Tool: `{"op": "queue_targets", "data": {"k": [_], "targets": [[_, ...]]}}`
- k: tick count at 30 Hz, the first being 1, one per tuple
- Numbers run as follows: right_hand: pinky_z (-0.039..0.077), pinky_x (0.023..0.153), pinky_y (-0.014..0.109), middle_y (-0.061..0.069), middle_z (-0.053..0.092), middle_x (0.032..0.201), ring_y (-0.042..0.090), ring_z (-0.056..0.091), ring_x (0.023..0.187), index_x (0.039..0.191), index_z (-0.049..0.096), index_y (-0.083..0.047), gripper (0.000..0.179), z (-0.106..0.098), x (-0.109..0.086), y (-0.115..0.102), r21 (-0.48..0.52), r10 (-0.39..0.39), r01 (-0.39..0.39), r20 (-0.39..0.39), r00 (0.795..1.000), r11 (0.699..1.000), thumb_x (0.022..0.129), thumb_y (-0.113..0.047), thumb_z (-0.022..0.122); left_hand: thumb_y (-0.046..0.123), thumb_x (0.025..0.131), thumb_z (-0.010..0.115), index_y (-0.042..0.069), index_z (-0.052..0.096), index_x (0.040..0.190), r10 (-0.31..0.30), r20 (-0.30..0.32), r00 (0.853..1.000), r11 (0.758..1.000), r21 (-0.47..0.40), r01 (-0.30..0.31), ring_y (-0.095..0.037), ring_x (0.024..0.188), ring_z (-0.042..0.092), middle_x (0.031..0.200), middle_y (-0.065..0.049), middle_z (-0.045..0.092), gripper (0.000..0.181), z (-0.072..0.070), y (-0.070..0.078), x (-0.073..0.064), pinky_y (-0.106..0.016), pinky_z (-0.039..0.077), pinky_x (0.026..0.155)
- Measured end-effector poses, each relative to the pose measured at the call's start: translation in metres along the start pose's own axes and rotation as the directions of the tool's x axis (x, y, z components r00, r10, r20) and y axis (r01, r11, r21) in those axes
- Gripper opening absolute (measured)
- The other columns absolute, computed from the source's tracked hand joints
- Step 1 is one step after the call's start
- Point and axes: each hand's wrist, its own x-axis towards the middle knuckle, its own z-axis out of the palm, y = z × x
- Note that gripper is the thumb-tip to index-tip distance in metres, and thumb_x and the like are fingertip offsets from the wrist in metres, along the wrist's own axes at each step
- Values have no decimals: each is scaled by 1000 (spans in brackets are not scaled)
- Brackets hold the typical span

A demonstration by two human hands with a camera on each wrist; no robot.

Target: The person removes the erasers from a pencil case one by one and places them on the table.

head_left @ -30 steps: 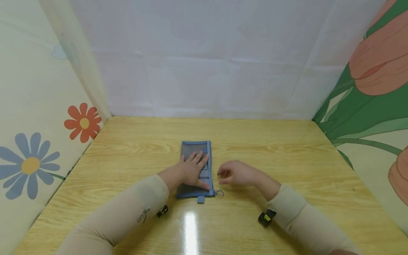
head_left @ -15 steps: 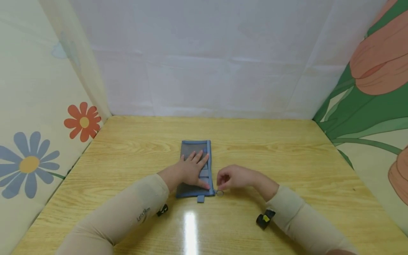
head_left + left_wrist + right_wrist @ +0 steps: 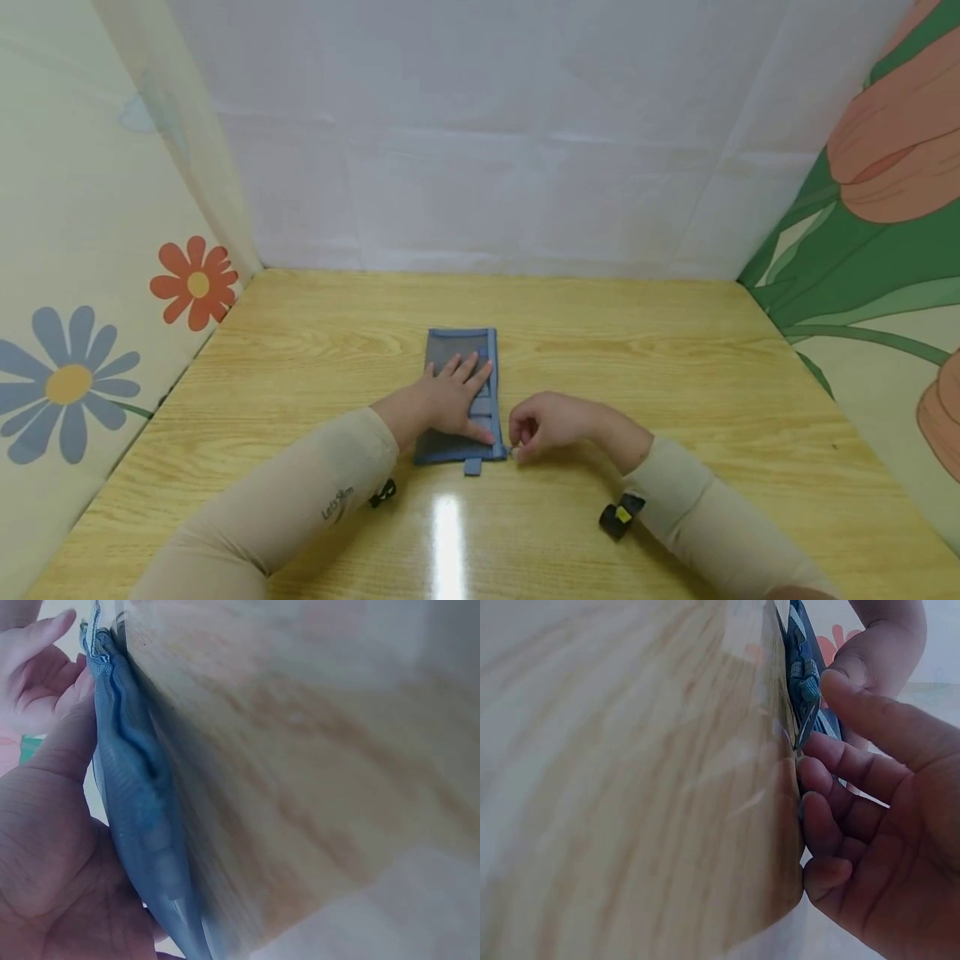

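A blue-edged mesh zipper pouch (image 3: pixel 457 343) lies on the table, its zipper side facing right. Spread across it is my left hand (image 3: pixel 453 400), fingers straight and thumb near the zipper edge. Paler blue shapes (image 3: pixel 480 407) show through the mesh. At the pouch's near right corner, my right hand (image 3: pixel 551 425) pinches the metal zipper pull ring (image 3: pixel 514 452) with thumb and index finger, covering most of it. In the right wrist view, the thumb and index fingertips are right at the zipper end (image 3: pixel 806 682), the other fingers curled. The left wrist view shows the pouch (image 3: pixel 142 772) edge-on.
A small blue fabric tab (image 3: pixel 472 467) sticks out from the pouch's near edge. The wood-grain table (image 3: pixel 660 350) is bordered by a white backdrop (image 3: pixel 480 150) and flower-printed side panels (image 3: pixel 71 387). A black wrist strap (image 3: pixel 621 515) hangs at the right wrist.
My right hand has moved down and slightly left to the zipper ring, its thumb and index finger drawing together over it. The left hand and pouch have stayed in place.
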Motion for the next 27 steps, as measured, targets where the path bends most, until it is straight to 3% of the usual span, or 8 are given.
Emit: {"op": "queue_targets", "data": {"k": [7,15,20,27], "targets": [[44,59,21,-7,56,69,5,51,64,80,61,-14,11,-1,0,-4,-31,-36,36,12,999,999,77,-16,72,83,62,45,20,-3,148,-4,0,1000,1000,3,4,-35,137,0,153,-10,-4,116,-1,0,1,-61,9,103],[47,68,22,-11,59,76,4,54,70,82,64,-15,5,-3,0,3,-92,-71,72,7,997,993,83,-11,62,84,62,43,21,-3,148,1,2,1000,1000,7,-1,-35,137,0,153,-10,-5,117,1,0,1,-61,10,104],[47,66,21,-9,60,75,3,53,68,82,65,-11,5,-4,1,3,-63,-63,63,1,998,996,85,-14,63,83,63,44,19,-3,148,2,9,1000,1000,17,-2,-35,137,0,153,-11,-4,117,-1,1,0,-60,10,104],[46,64,22,-9,60,73,3,52,66,78,64,-15,7,-4,2,-1,-60,-26,26,2,1000,998,84,-12,64,82,62,46,10,-2,148,25,5,1000,999,23,-25,-35,137,1,151,-16,-3,122,-1,3,2,-53,11,107]]}}
